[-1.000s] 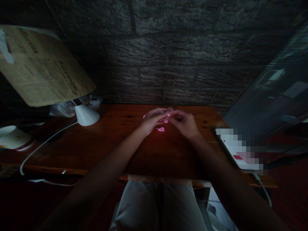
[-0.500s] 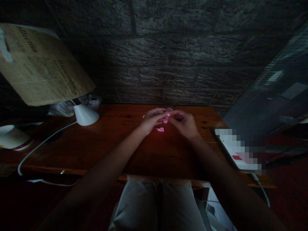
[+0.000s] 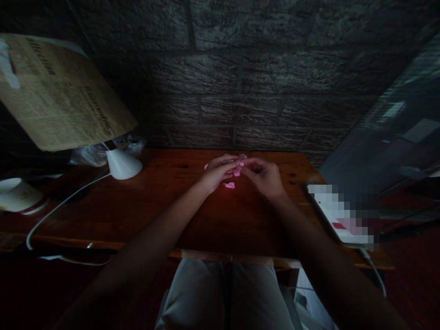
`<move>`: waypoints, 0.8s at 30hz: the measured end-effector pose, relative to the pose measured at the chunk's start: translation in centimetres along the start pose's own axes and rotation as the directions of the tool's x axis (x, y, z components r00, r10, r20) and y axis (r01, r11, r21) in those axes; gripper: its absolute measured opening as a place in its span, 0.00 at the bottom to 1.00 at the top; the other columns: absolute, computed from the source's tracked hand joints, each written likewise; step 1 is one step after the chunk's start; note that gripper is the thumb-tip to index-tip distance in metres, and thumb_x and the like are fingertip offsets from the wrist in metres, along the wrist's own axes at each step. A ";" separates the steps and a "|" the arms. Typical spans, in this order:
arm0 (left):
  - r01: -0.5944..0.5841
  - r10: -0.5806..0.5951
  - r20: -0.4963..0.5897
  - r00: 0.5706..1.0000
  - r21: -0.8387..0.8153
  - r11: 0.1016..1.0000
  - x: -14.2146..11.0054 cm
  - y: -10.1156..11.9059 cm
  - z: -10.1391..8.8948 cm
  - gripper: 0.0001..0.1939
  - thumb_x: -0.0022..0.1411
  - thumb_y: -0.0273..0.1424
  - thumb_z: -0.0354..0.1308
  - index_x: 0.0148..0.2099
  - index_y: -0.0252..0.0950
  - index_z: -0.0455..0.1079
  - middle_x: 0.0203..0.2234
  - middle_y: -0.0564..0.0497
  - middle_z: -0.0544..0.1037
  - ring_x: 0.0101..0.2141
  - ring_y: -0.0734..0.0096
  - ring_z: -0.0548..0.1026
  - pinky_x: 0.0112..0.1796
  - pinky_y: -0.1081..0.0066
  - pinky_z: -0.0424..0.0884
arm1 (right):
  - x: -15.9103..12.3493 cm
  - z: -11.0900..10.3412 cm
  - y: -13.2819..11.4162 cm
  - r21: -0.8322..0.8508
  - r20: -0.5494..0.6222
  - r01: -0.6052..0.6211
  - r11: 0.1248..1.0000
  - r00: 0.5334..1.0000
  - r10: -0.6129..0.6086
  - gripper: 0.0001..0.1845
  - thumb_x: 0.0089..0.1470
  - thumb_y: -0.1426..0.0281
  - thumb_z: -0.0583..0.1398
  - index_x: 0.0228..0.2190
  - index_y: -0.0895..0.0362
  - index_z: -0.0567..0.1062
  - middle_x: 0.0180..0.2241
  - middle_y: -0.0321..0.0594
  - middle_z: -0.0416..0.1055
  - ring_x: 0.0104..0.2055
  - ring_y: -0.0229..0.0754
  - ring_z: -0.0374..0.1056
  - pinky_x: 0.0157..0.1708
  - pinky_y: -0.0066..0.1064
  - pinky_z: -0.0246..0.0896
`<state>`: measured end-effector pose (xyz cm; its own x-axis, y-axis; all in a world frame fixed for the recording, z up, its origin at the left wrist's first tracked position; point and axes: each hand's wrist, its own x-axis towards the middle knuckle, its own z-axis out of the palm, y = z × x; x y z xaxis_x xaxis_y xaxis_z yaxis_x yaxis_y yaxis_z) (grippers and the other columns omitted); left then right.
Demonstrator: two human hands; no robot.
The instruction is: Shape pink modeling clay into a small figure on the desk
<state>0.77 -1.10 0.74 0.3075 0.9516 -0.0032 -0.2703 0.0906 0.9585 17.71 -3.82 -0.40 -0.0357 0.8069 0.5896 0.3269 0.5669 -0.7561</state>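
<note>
My left hand (image 3: 218, 172) and my right hand (image 3: 267, 178) meet over the far middle of the table, fingertips close together. Between them is a small pink lump (image 3: 242, 164) that looks like modelling clay, pinched by the fingers of both hands. Just below the fingertips shows more of the pink stuff (image 3: 237, 173); whether it is held or lies on the table I cannot tell. A loose pink scrap (image 3: 229, 185) rests on the wood nearer to me. Another pink bit peeks out at the left of my left hand, mostly hidden by it.
On the left of the wooden table (image 3: 161, 206) stand a lamp with a newsprint shade (image 3: 68, 101), a white cup (image 3: 20, 196) and a clear plastic bag (image 3: 87, 156). A partly blurred white device (image 3: 332, 206) with a cable lies at the right edge. A stone wall (image 3: 220, 73) rises behind.
Hardly anything differs. Both hands keep the same pinch on the pink lump, and the fingertips have shifted very slightly.
</note>
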 end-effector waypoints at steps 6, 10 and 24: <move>0.006 -0.007 -0.021 1.000 -0.019 1.000 0.0 0.0 0.0 0.12 0.56 0.27 0.70 0.44 0.33 0.79 0.29 0.51 0.81 0.29 0.77 0.77 0.36 0.72 0.73 | 0.0 0.1 -0.2 0.059 0.006 -0.004 0.998 1.000 0.004 0.07 0.54 0.63 0.67 0.35 0.52 0.82 0.36 0.39 0.82 0.33 0.41 0.75 0.32 0.32 0.67; 0.001 -0.001 -0.021 1.000 -0.003 1.000 0.0 -0.1 0.0 0.12 0.56 0.27 0.70 0.45 0.34 0.79 0.29 0.51 0.81 0.29 0.77 0.76 0.37 0.72 0.73 | 0.0 0.1 -0.3 0.031 0.008 -0.029 0.999 1.000 0.029 0.06 0.54 0.65 0.67 0.34 0.52 0.82 0.35 0.38 0.82 0.32 0.40 0.75 0.31 0.32 0.67; 0.035 -0.035 -0.013 0.999 -0.007 0.999 -0.1 0.2 0.1 0.09 0.60 0.26 0.67 0.44 0.34 0.79 0.29 0.52 0.80 0.29 0.77 0.77 0.36 0.73 0.71 | -0.1 0.2 -0.2 0.001 -0.012 -0.046 0.999 0.999 0.046 0.05 0.53 0.65 0.67 0.33 0.52 0.82 0.34 0.38 0.82 0.29 0.39 0.74 0.31 0.32 0.68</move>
<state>0.78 -1.25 0.98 0.3045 0.9517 -0.0403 -0.2662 0.1257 0.9557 17.47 -4.02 -0.34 -0.0088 0.8303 0.5573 0.3276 0.5290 -0.7829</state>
